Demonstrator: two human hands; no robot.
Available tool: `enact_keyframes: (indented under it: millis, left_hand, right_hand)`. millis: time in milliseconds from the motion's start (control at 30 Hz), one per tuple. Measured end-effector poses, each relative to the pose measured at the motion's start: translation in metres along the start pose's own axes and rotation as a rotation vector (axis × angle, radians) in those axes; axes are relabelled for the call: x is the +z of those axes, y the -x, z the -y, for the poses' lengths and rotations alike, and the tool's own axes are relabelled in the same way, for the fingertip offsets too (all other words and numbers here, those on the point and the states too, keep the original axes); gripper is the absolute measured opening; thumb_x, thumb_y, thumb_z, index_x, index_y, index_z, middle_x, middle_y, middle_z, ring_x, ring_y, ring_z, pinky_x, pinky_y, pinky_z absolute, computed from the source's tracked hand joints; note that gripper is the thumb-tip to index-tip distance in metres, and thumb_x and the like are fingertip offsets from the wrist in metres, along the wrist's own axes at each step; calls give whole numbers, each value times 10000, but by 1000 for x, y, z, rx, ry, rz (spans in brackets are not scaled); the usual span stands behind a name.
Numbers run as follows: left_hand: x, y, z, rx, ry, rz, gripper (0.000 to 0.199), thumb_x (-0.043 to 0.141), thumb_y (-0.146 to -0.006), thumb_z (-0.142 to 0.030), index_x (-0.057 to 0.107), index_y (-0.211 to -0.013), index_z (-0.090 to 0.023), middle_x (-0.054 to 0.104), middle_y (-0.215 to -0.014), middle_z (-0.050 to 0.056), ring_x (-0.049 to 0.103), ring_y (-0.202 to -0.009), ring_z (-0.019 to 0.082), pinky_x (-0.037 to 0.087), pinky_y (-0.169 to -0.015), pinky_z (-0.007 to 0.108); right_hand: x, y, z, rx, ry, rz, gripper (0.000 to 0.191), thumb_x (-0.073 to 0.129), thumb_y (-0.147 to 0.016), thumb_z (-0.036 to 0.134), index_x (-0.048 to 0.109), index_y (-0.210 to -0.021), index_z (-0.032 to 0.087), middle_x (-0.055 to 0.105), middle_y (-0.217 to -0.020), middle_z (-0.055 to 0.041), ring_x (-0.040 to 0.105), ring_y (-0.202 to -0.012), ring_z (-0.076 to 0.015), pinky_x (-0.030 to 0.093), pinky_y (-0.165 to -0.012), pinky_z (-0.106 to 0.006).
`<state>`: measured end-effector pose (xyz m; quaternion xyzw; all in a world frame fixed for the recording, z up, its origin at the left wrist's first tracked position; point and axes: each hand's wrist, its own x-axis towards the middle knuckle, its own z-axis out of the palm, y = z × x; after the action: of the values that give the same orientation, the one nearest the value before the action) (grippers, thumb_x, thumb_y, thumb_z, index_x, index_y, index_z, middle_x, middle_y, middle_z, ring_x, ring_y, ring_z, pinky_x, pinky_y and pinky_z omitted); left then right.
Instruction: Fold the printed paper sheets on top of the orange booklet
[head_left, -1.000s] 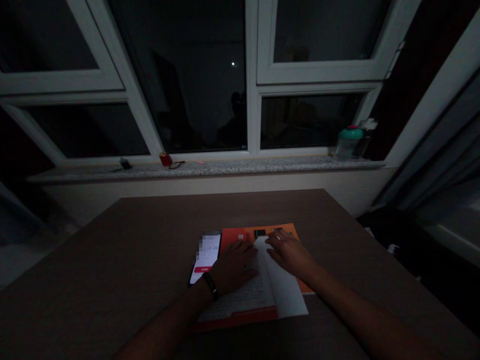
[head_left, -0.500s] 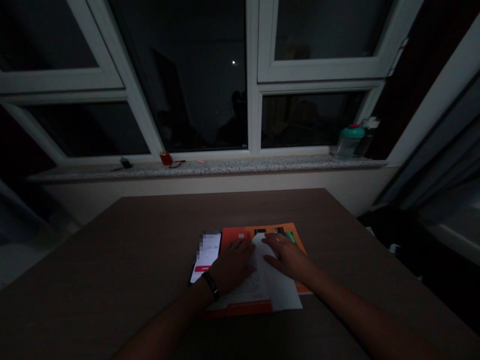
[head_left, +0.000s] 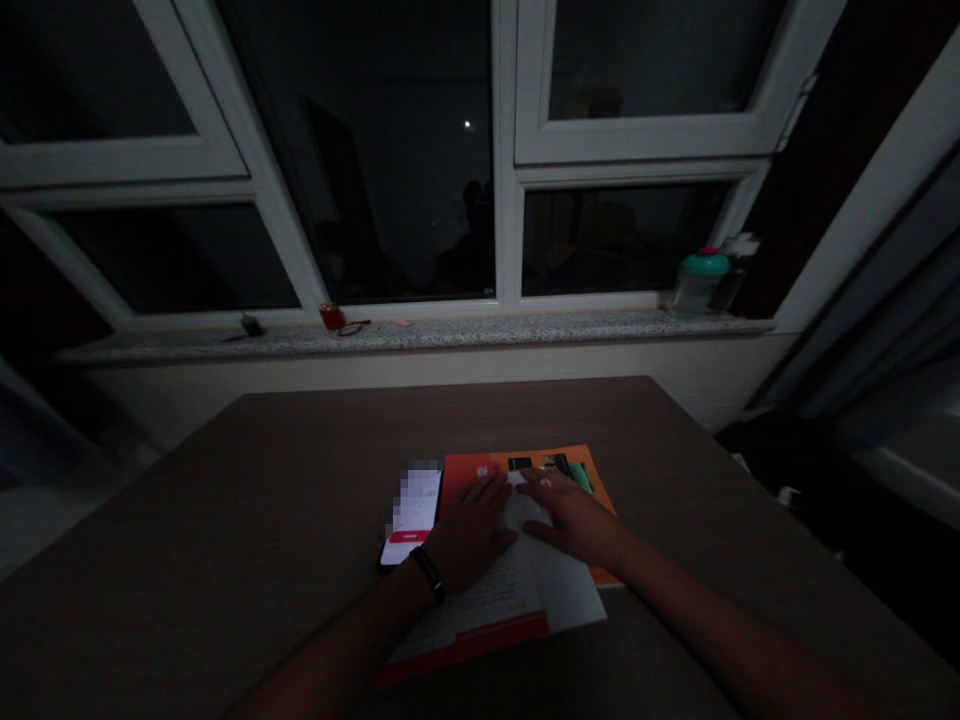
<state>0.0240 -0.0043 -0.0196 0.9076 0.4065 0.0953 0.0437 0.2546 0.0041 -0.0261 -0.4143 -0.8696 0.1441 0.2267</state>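
A folded sheet of paper [head_left: 559,590], printed on its left part and blank on its right flap, lies over an orange and red booklet [head_left: 465,468]. My left hand [head_left: 471,530], with a dark band at the wrist, rests flat on the sheet's left part, fingers spread. On the upper part of the flap lies my right hand [head_left: 574,515], its fingers apart and their tips close to those of my left hand. A lit phone [head_left: 412,515] lies just left of the booklet, near my left wrist.
All this lies on a brown table [head_left: 315,450]. Behind it, a speckled windowsill [head_left: 480,332] holds a small red item [head_left: 331,317], a dark small item [head_left: 251,325] and a bottle with a teal lid [head_left: 701,280]. Dark windows rise above.
The sheet's lower left edge has swung down and toward me, showing more of its red border. My left hand has shifted slightly right, and my right hand slightly left.
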Motion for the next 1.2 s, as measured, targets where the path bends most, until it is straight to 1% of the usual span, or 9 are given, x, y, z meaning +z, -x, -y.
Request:
enact_keyframes:
  millis: [100, 233, 433, 600, 900, 1000, 1067, 1200]
  left_hand:
    - [2, 1, 1, -3, -24, 2, 577, 469, -967, -419, 323, -1456, -150, 344, -1527, 134, 302, -1410, 276, 277, -1137, 458]
    - [4, 2, 1, -4, -45, -18, 567, 428, -983, -426, 304, -1468, -160, 331, -1534, 130, 292, -1416, 274, 278, -1134, 463]
    - [6, 3, -2, -30, -78, -4, 575, 439, -975, -415, 306, -1471, -156, 301, -1550, 120, 247, -1433, 297, 279, -1133, 498]
    - [8, 3, -4, -38, -108, -10, 584, 421, -978, -404, 278, -1485, -153, 266, -1564, 118, 212, -1445, 299, 281, -1127, 517]
    - [9, 2, -7, -45, -126, -12, 569, 422, -974, -388, 315, -1473, -138, 292, -1551, 132, 248, -1433, 304, 270, -1137, 501]
    - [9, 1, -4, -37, -115, 12, 577, 431, -976, -407, 323, -1466, -122, 301, -1545, 145, 256, -1429, 305, 254, -1144, 498]
    - [8, 0, 0, -6, -105, 7, 570, 417, -985, -418, 315, -1469, -136, 298, -1548, 138, 241, -1436, 294, 248, -1146, 495]
    - [5, -2, 6, 58, -86, -9, 559, 396, -999, -423, 283, -1485, -170, 278, -1561, 106, 198, -1450, 276, 246, -1148, 476]
  right_hand:
    - [2, 0, -1, 19, 7, -5, 467, 630, -860, 366, 568, -1298, 216, 499, -1420, -117, 433, -1322, -287, 349, -1105, -476]
    - [5, -1, -2, 27, 35, -19, 457, 616, -869, 375, 575, -1296, 217, 502, -1423, -105, 441, -1315, -286, 348, -1109, -471]
    - [5, -1, 1, 68, 101, 29, 479, 619, -862, 375, 579, -1308, 204, 486, -1443, -114, 452, -1315, -293, 331, -1125, -468]
    - [5, -1, 3, 64, 125, 41, 488, 603, -875, 374, 566, -1326, 193, 472, -1457, -122, 432, -1343, -276, 275, -1158, -462]
    - [5, -1, 6, 66, 171, 49, 498, 600, -875, 365, 555, -1334, 177, 482, -1442, -140, 436, -1331, -290, 293, -1143, -460]
    - [4, 0, 5, 63, 153, 17, 453, 587, -892, 361, 561, -1316, 205, 501, -1421, -116, 446, -1313, -275, 315, -1127, -455]
    - [3, 1, 3, 72, 138, -22, 425, 566, -909, 340, 547, -1319, 228, 496, -1410, -102, 430, -1314, -265, 346, -1103, -443]
    - [0, 2, 0, 113, 133, -62, 463, 566, -908, 312, 496, -1358, 227, 460, -1395, -131, 411, -1309, -271, 374, -1075, -450]
